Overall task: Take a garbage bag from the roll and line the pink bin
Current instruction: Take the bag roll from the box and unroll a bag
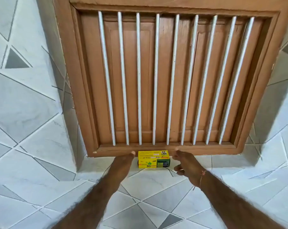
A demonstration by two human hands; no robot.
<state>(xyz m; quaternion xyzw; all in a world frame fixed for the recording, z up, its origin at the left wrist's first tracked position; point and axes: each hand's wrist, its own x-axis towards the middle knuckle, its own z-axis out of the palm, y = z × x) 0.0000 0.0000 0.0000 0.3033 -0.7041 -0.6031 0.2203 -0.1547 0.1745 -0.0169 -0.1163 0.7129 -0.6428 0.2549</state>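
A garbage bag roll in a yellow and green printed wrapper lies on its side on the tiled ledge, right under the wooden window frame. My left hand reaches toward its left end, fingers stretched out, just short of it or barely touching. To the right of the roll, my right hand hovers with fingers spread and holds nothing. A thin thread band circles the right wrist. The pink bin is not in view.
A brown wooden window with shut shutters and white vertical bars fills the wall above the roll. White and grey triangle-patterned tiles cover the ledge and the walls on both sides.
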